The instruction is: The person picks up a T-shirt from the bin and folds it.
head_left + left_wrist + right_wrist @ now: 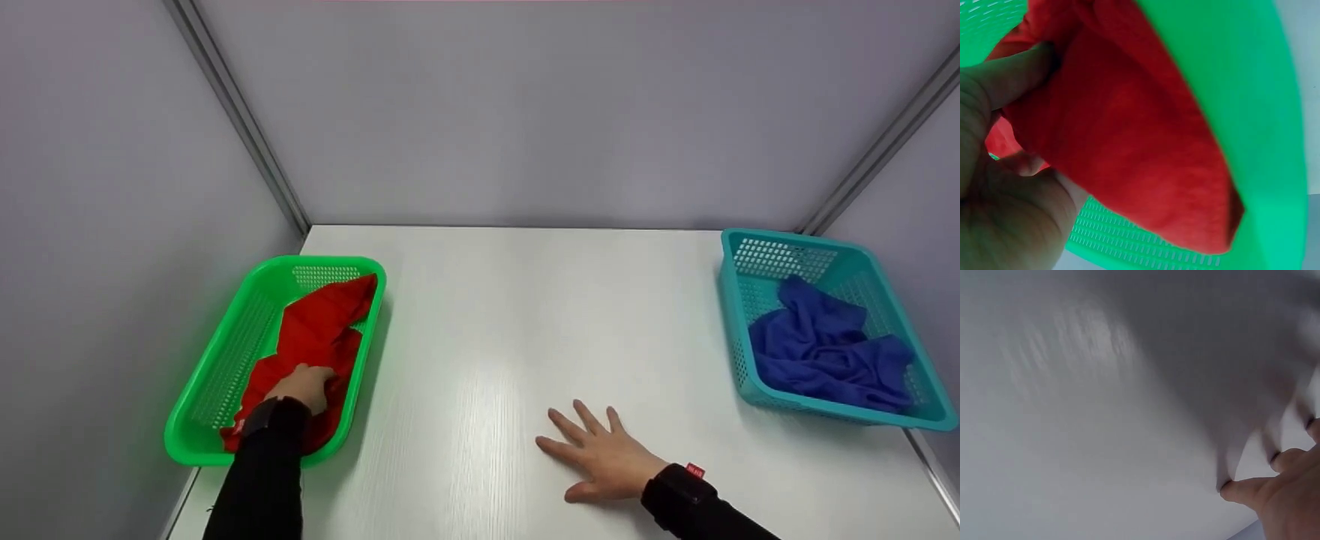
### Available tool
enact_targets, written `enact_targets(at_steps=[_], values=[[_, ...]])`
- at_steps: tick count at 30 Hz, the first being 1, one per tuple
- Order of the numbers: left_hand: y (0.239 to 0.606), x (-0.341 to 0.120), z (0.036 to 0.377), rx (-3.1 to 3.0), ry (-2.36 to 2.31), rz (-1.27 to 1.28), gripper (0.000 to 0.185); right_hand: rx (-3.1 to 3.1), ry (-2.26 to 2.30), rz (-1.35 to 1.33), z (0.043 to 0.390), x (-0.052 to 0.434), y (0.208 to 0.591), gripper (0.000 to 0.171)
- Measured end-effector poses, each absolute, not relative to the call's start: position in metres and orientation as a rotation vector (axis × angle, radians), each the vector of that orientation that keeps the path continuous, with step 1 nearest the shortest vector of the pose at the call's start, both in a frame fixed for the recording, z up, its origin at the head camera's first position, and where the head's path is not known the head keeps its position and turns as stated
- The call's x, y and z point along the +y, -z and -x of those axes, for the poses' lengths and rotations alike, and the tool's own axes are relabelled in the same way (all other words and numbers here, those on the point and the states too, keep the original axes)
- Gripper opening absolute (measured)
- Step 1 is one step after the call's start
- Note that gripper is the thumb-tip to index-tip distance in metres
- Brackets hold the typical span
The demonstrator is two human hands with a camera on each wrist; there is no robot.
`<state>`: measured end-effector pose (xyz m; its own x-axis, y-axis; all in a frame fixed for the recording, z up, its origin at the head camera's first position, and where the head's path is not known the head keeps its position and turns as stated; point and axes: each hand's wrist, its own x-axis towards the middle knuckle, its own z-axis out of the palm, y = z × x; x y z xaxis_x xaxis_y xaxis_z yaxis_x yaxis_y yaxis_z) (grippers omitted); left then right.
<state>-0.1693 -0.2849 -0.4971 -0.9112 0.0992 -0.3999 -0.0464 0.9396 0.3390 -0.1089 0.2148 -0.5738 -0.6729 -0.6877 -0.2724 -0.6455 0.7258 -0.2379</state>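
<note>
My left hand [304,386] reaches down into a green plastic basket [322,261] on the left and grips a red cloth [319,322]. In the left wrist view the thumb lies over the red fabric [1129,135], with fingers bent behind it. Folds of the cloth spread along the basket, and one corner hangs near its perforated wall. My right hand [604,457] rests palm down on the white table [480,337], fingers spread and holding nothing. The right wrist view catches its fingertips [1235,489] right at the tabletop.
At the right stands a teal perforated basket [733,322] with a crumpled blue cloth [825,352] inside. Pale panels [525,112] with grey metal corner strips close off the table's back and sides.
</note>
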Motion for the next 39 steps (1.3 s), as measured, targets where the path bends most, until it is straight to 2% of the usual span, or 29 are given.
enact_targets(at_steps=[7,16,19,24,31,35,39], values=[[0.484,-0.288,0.176,2.64,-0.462,-0.032,0.062,2.572,0.194,1.026,0.11,0.216,0.574,0.084],[0.428,-0.283,0.198,2.705,-0.512,-0.074,0.067,2.565,0.204,1.018,0.11,0.217,0.574,0.084],[0.407,-0.278,0.21,2.786,-0.539,-0.044,0.06,2.565,0.197,1.021,0.11,0.218,0.574,0.084],[0.37,-0.259,0.223,2.995,-0.688,-0.01,0.039,2.557,0.219,1.01,0.11,0.217,0.573,0.084],[0.324,-0.215,0.226,3.255,-1.162,-0.032,0.039,2.568,0.211,1.032,0.11,0.217,0.577,0.084],[0.309,-0.186,0.229,3.304,-1.483,-0.147,0.036,2.574,0.222,1.045,0.109,0.217,0.578,0.084],[0.299,-0.158,0.227,3.278,-1.747,-0.371,0.033,2.569,0.236,1.036,0.108,0.217,0.578,0.084]])
